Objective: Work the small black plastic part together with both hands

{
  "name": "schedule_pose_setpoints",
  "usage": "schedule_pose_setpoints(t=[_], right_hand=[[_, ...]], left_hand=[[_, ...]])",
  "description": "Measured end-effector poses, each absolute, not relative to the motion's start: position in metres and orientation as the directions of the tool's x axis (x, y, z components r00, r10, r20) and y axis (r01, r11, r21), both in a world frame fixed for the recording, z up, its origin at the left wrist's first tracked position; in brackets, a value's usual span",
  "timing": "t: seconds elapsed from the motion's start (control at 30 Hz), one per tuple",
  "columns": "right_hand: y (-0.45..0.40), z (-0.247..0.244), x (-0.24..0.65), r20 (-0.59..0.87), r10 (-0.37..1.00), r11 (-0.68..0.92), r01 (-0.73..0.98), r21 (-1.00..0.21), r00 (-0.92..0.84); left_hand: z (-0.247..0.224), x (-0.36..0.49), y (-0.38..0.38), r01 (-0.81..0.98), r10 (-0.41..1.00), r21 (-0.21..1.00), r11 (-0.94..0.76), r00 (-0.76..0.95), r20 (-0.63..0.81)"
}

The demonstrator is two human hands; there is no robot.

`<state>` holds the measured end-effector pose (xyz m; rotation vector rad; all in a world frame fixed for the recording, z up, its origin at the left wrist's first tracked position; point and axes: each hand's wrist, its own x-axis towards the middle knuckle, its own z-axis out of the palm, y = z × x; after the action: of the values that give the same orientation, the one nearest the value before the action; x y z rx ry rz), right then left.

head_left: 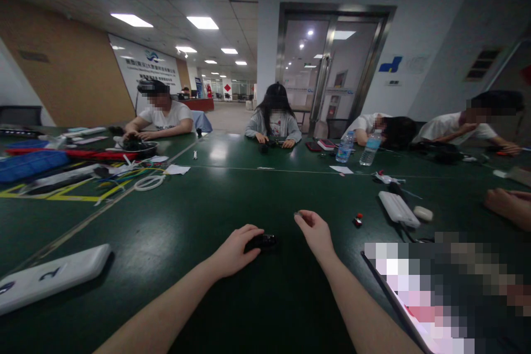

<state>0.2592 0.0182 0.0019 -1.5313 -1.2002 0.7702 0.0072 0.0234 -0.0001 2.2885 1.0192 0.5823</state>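
Note:
My left hand (238, 250) rests on the green table (215, 199), thumb and fingers curled round a small glossy black object (265, 241). Its near end is hidden under my fingers, and its exact kind cannot be made out. To the right, my right hand (316, 232) is raised slightly with thumb and forefinger pinched together. A tiny dark bit (297, 214) shows at those fingertips, too small to name. A small red, white and black piece (358, 220) lies on the table to the right of my right hand.
A white power bank (53, 276) marked 2 lies at left. On the right are a white device (398, 209), an earbud case (423, 213) and a lit screen (415, 298), partly blurred. Two water bottles (370, 148) stand farther back. Several people sit around the table; another person's hands (508, 204) are at right.

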Motion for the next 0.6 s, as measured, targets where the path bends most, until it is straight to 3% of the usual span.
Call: schedule_pose_setpoints(t=[0.2, 0.43, 0.6], right_hand=[[0.008, 0.010, 0.239, 0.175, 0.980, 0.131, 0.360, -0.924, 0.093], [-0.005, 0.020, 0.224, 0.109, 0.977, 0.192, 0.540, -0.820, -0.182], [-0.010, 0.028, 0.219, 0.064, 0.958, 0.230, 0.610, -0.759, -0.281]], left_hand=[[-0.001, 0.009, 0.023, 0.523, 0.769, 0.638, -0.566, 0.614, 0.178], [0.005, 0.010, 0.021, 0.523, 0.761, 0.627, -0.578, 0.623, 0.182], [0.005, 0.010, 0.021, 0.513, 0.750, 0.621, -0.593, 0.632, 0.195]])
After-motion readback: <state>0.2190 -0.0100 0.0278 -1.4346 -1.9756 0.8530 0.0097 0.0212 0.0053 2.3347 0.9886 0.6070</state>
